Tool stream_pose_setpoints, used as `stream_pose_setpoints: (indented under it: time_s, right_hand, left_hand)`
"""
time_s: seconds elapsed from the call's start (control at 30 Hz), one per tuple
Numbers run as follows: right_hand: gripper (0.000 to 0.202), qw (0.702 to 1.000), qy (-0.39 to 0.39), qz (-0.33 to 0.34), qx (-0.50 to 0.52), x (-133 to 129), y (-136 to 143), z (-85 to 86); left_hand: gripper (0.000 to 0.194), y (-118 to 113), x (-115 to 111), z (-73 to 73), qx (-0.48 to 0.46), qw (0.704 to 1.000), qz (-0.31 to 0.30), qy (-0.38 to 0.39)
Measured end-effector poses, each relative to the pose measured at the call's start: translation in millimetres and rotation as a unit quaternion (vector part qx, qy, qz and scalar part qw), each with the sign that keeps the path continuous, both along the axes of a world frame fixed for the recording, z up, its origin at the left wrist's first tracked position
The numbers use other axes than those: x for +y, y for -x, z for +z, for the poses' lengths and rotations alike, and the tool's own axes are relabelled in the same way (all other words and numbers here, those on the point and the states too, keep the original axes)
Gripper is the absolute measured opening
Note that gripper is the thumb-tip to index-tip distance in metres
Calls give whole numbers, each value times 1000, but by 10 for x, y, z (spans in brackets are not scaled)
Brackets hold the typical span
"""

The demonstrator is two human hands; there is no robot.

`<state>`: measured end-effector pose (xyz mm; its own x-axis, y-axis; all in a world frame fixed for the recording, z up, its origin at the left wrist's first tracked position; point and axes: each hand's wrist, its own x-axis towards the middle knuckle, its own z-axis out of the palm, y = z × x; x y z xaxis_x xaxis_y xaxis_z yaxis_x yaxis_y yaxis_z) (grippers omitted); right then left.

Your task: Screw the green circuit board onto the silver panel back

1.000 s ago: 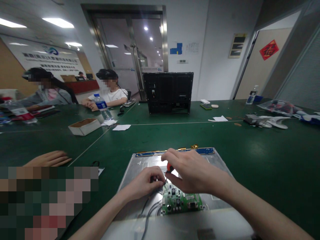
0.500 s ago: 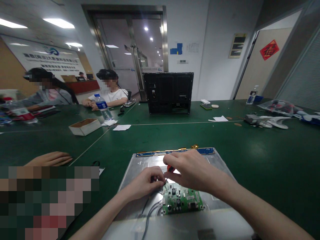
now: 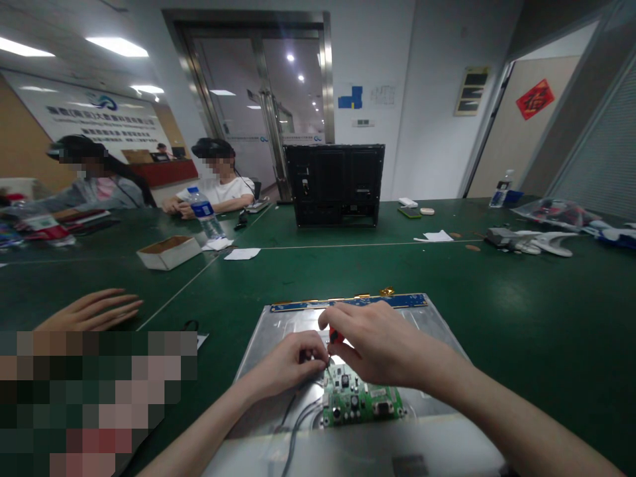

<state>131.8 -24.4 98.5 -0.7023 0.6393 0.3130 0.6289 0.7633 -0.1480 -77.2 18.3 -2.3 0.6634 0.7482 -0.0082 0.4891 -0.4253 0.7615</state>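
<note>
A green circuit board [image 3: 365, 399] lies on the silvery metal back of a flat panel [image 3: 265, 338]. My right hand [image 3: 380, 338] is closed around a screwdriver with a red and black handle [image 3: 336, 334], held upright above the board's upper left corner. Beside that corner, my left hand [image 3: 297, 358] pinches thumb and fingertips together close to the screwdriver's tip; what lies between them is too small to make out. Grey cables [image 3: 297, 430] run along the panel to the left of the board. Across the panel's far edge stretches a blue circuit strip [image 3: 410, 301].
At the left, another person's hand [image 3: 94, 310] rests on the green table [image 3: 521, 318]. Farther back stand a white box [image 3: 169, 254], a water bottle [image 3: 203, 211] and a black monitor [image 3: 338, 185]. White gloves [image 3: 541, 241] lie to the right. Two people sit across the table.
My right hand has turned slightly on the screwdriver handle, its fingers shifting a little left. The left hand stays in place. The other person's fingers have spread and lifted slightly.
</note>
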Motion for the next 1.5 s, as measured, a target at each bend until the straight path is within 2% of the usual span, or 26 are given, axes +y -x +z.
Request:
stream_pose_setpoints:
  time_s: [0.23,0.37,0.63,0.9,1.3,1.5]
  right_hand:
    - [15,1000,-16,-9,-16,32,-5,-29]
    - [14,1000,-6,-7,7,7,-18,-24]
    - [18,1000,1,-2,6,11,0,-42]
    - [10,1000,-31,-7,-2,25,4,-48]
    - [26,999,-34,-37,-18,25,6,-35]
    - [26,998,-36,-46,-19,23,8,-44]
  left_hand:
    - [9,23,16,-32,8,1000,-1,-17]
    - [10,20,17,-41,1,1000,-7,-9]
    - [12,-9,-9,21,-1,1000,3,3]
    - [9,27,19,-43,-4,1000,1,-3]
    - [13,32,31,-62,11,1000,-6,-7]
    - [11,13,8,2,-6,1000,-5,6]
